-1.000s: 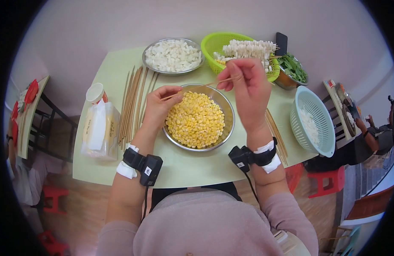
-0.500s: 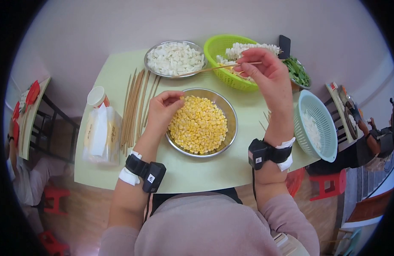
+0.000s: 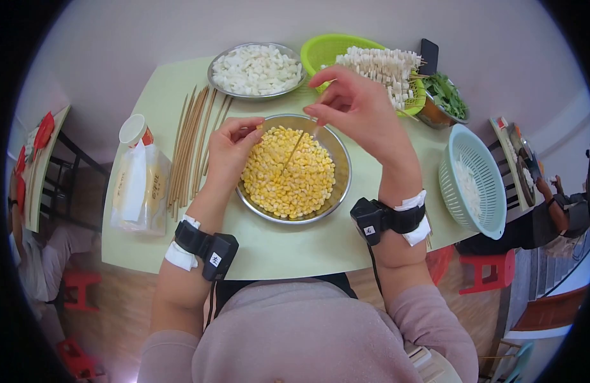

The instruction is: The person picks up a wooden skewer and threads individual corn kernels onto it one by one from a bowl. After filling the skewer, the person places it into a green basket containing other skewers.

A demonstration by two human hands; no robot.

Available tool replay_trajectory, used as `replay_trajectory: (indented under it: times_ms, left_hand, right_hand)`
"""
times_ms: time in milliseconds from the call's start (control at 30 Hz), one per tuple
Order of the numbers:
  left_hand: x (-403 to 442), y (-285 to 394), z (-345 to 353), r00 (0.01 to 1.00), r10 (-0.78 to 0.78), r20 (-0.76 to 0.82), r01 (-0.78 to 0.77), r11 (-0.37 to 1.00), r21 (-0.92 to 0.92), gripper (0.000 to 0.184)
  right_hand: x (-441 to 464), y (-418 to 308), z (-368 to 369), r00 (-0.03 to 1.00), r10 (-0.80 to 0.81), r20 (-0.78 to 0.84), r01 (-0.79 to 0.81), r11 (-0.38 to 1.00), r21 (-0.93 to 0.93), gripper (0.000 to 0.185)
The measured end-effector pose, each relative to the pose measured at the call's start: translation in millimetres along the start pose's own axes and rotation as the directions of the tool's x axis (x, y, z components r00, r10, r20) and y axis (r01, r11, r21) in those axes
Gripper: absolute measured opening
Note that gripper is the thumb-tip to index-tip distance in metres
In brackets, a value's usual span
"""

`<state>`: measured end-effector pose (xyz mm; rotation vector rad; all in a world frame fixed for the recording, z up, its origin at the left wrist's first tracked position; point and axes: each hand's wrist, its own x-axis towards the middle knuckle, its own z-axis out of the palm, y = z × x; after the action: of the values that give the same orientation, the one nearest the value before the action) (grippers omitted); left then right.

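Note:
A steel bowl (image 3: 344,185) full of yellow corn kernels (image 3: 288,185) stands in front of me. Over its left rim, my left hand (image 3: 234,148) is pinched, with a bit of yellow, seemingly a kernel, at its fingertips. My right hand (image 3: 355,108) is above the bowl's upper right rim, its thumb and fingers closed on the upper end of a thin wooden skewer (image 3: 296,148). The skewer slants down to the left, and its lower end is among the kernels.
Loose skewers (image 3: 191,147), a tissue pack (image 3: 141,191) and a paper cup (image 3: 135,129) are left. Behind stand a plate of white pieces (image 3: 256,70), a green basket (image 3: 320,54) with filled skewers, a phone (image 3: 429,56) and a leaf bowl (image 3: 443,96). A blue basket (image 3: 490,191) is right.
My right hand has come back left from over the green basket, and the skewer now points down into the corn. My left hand stays pinched at the bowl's rim.

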<state>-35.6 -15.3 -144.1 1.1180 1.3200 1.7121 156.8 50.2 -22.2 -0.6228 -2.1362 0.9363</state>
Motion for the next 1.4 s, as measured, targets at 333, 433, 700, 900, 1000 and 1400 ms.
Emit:
replay_trajectory:
  times_ms: [333, 433, 700, 900, 1000, 1400]
  left_hand:
    - [-0.6, 5.3, 0.5, 1.000, -0.025, 0.010, 0.026, 0.997, -0.074, 0.021]
    - [-3.3, 11.9, 2.8, 0.999, -0.040, 0.012, 0.040, 0.999, -0.029, 0.021]
    - [-1.4, 6.0, 0.8, 0.998, -0.063, 0.029, 0.065, 0.993, -0.098, 0.022]
    - [-2.4, 7.8, 3.4, 0.998, -0.064, 0.002, 0.063, 0.984, -0.166, 0.022]
    - [-2.4, 8.3, 2.0, 0.998, -0.059, 0.015, 0.061, 0.985, -0.158, 0.022]
    - [-2.4, 10.9, 0.8, 0.997, -0.068, 0.023, 0.071, 0.972, -0.225, 0.022]
  right_hand:
    - [3.2, 18.2, 24.6, 0.980, -0.019, 0.196, 0.044, 0.991, -0.124, 0.024]
    - [3.3, 17.9, 25.7, 0.989, -0.027, 0.143, 0.039, 0.996, -0.080, 0.024]
    - [-1.5, -13.2, 20.2, 0.983, -0.122, -0.134, 0.118, 0.992, -0.038, 0.019]
    - [1.3, -8.4, 27.5, 0.949, -0.235, -0.212, 0.217, 0.971, -0.101, 0.017]
    - [-0.1, -9.8, 28.3, 0.940, -0.246, -0.237, 0.224, 0.968, -0.115, 0.016]
    - [-0.6, -8.8, 31.9, 0.892, -0.365, -0.266, 0.303, 0.920, -0.247, 0.012]
